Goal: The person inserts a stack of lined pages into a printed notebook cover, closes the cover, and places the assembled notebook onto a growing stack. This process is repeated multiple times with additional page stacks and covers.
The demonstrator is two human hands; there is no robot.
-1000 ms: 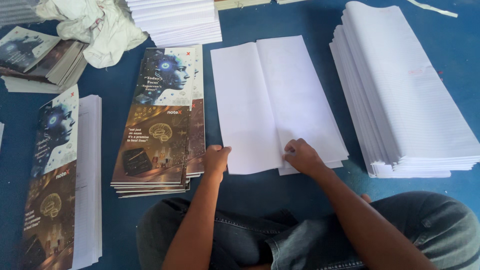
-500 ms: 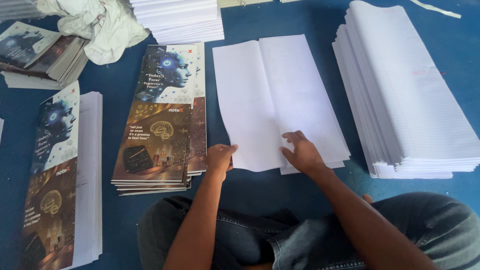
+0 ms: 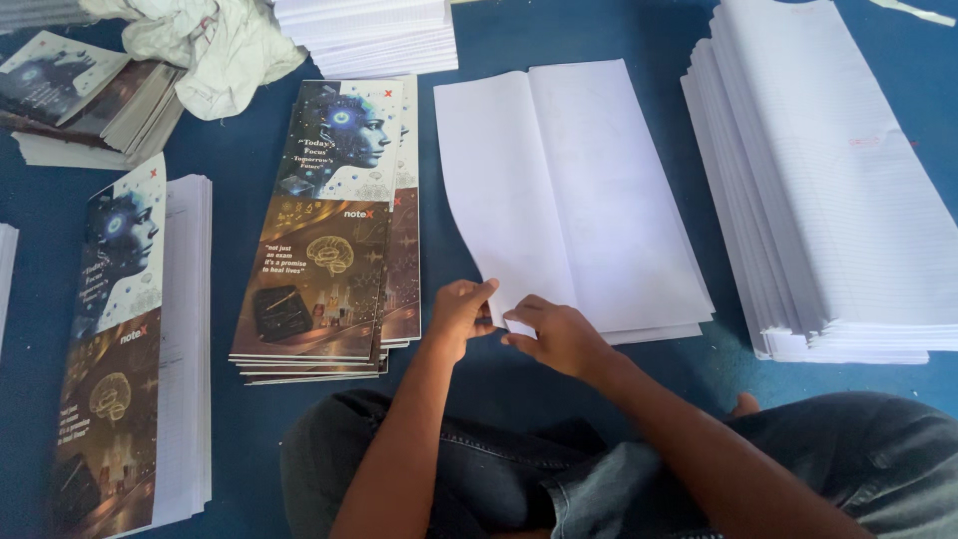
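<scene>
Both hands pinch the near edge of the white folded sheets (image 3: 569,200), left hand (image 3: 461,314) and right hand (image 3: 559,337) close together. The person does well to keep that edge square, clear of the printed covers (image 3: 329,220) at left.

No packages, signs or screens in view. Nearest to labels: printed covers (image 3: 329,220), tall and narrow, stacked left of centre, pale blue-white above, dark brown and gold below; same colours on bound stack (image 3: 115,339) near left.
</scene>
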